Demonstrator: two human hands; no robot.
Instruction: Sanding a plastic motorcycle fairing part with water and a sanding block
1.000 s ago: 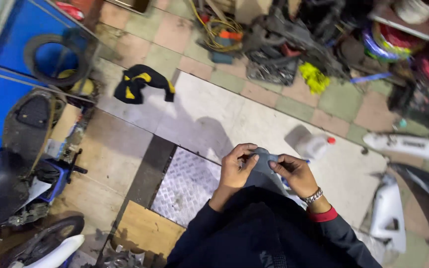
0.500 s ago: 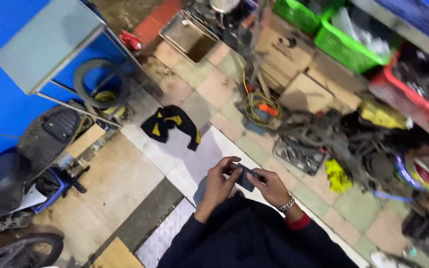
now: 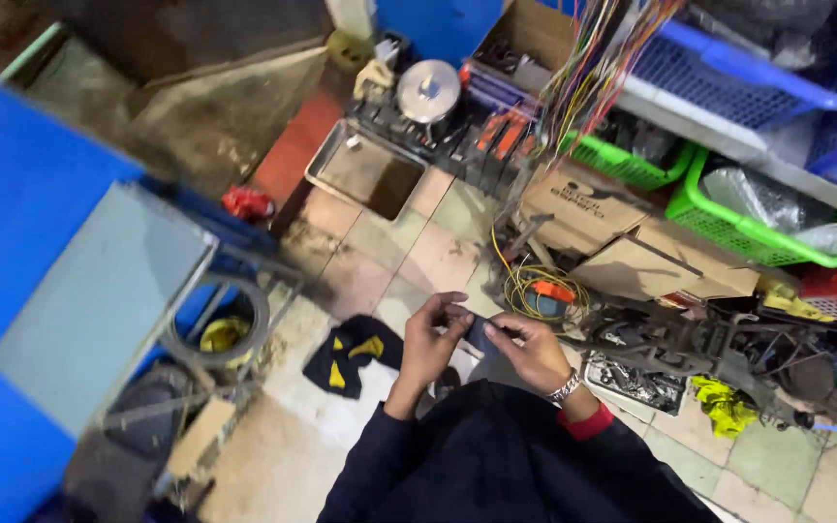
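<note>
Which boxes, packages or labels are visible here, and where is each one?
Brown cardboard box with dark print: on the floor right of centre, under the shelf.
Flattened brown cardboard carton: just right of it, lying low.
Open brown cardboard box: top centre, parts inside.
Clear plastic bag: in the green plastic basket, at right.

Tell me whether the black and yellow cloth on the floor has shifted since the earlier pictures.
Cannot tell. The black and yellow cloth keeps its place beside the tyre under the grey table; its changed position in frame comes from the head camera turning.
</note>
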